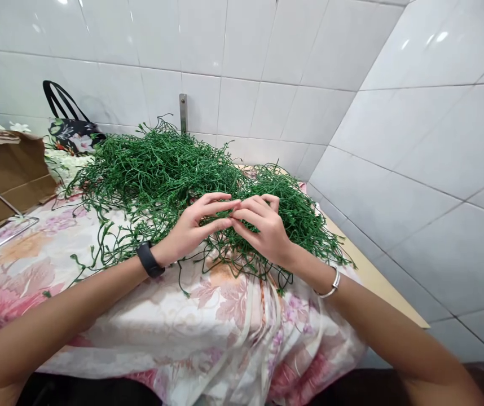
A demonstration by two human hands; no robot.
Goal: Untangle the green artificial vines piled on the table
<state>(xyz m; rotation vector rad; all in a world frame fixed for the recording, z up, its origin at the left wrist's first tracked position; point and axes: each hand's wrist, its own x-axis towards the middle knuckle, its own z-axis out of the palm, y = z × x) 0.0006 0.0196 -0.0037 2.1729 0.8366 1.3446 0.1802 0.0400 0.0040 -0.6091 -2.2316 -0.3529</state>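
A big heap of green artificial plant stems [157, 163], thin and tangled with small buds at the tips, lies on the table. A smaller pile of the same stems [305, 211] spreads to its right. Over the front of these, my left hand [203, 219] and my right hand [263, 225] meet at their fingertips. Both hands are closed in a pinch, thumbs toward fingers. Whatever sits between the fingertips is too small or too hidden to name. Loose stems [110, 242] trail below and left of my left hand.
A floral cloth [220, 304] covers the table and hangs in folds at the front. At left stand a cardboard box [9, 169], a bent metal wire [13, 237], white flowers [66, 166] and a black floral bag [75, 132]. Tiled walls [267, 56] close off the back and right.
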